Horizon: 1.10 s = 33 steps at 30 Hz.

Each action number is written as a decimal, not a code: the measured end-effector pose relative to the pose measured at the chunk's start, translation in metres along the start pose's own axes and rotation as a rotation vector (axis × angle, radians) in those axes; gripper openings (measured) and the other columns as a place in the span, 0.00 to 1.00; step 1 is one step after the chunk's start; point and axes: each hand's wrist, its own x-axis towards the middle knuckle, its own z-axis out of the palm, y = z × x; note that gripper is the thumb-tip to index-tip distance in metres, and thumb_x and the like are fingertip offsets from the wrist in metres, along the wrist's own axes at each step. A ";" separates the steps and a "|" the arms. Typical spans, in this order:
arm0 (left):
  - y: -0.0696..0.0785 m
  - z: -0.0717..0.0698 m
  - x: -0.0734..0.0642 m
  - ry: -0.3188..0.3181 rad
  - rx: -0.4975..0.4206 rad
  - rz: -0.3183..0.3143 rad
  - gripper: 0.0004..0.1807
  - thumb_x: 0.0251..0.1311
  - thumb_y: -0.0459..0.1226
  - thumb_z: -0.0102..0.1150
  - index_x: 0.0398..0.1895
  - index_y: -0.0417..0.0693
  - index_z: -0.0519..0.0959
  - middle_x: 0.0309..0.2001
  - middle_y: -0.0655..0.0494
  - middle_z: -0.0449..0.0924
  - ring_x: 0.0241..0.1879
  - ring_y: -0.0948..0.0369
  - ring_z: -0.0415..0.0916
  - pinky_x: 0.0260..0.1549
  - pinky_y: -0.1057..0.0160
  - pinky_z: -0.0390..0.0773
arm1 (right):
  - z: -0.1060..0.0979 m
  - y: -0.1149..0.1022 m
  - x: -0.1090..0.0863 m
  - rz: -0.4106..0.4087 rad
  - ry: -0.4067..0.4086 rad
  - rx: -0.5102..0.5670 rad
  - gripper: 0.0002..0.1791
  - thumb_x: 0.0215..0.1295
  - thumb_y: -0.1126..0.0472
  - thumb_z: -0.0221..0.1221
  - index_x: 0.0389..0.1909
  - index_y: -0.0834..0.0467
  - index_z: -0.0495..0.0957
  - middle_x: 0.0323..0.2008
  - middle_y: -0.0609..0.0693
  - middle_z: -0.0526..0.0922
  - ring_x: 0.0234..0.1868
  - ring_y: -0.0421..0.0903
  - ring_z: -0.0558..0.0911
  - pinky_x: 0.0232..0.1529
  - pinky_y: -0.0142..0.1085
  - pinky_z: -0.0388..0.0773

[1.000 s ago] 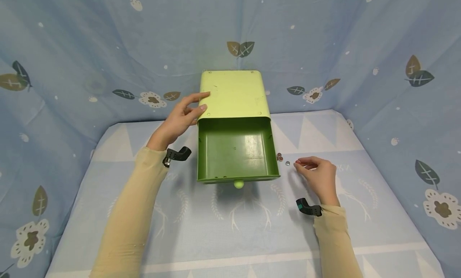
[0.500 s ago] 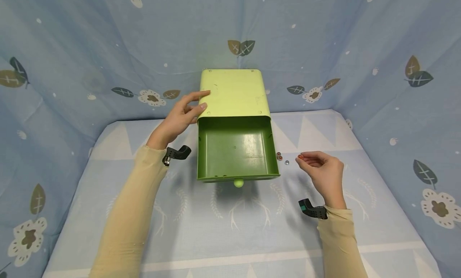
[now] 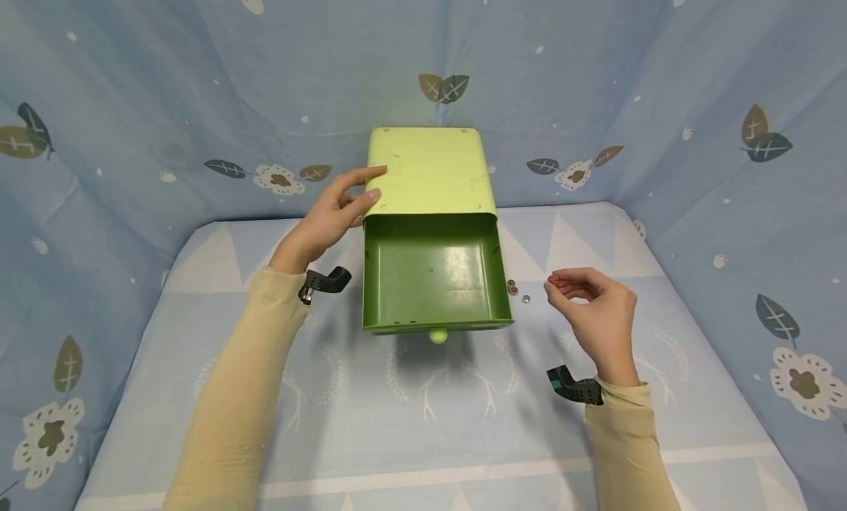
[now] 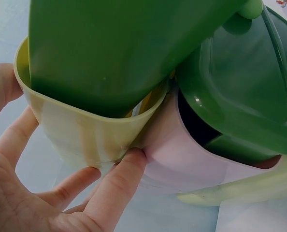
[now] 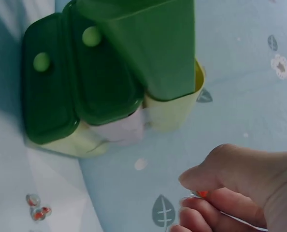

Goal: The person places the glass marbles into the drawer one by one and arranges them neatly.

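A small drawer cabinet [image 3: 430,169] stands with its top green drawer [image 3: 430,276] pulled out; no contents show inside. My left hand [image 3: 320,220] holds its spread fingers against the cabinet's left side, with fingertips on the top edge. In the left wrist view these fingers touch the pale yellow top tier [image 4: 80,125] and the pink tier [image 4: 182,162]. Right of the drawer, my right hand [image 3: 592,316] pinches a small red glass marble [image 3: 553,280] between thumb and fingers. Several similar marbles [image 3: 512,288], including a clear one [image 3: 526,299], lie beside the drawer.
Two lower green drawers, one in the middle [image 5: 105,82] and one at the bottom [image 5: 47,96], are pushed in. A pale blue patterned cloth [image 3: 430,437] covers the table. Patterned curtains [image 3: 265,77] hang behind and at both sides.
My right hand has lifted the red marble from beside the others and moved slightly right and farther away from me. The left hand and the cabinet have stayed in place.
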 end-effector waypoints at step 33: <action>-0.001 0.001 0.001 0.010 -0.008 -0.004 0.29 0.85 0.52 0.56 0.84 0.69 0.68 0.83 0.54 0.53 0.70 0.47 0.70 0.72 0.33 0.67 | 0.007 -0.063 0.020 -0.196 -0.071 0.144 0.08 0.64 0.69 0.78 0.41 0.55 0.94 0.37 0.51 0.93 0.34 0.45 0.81 0.38 0.33 0.75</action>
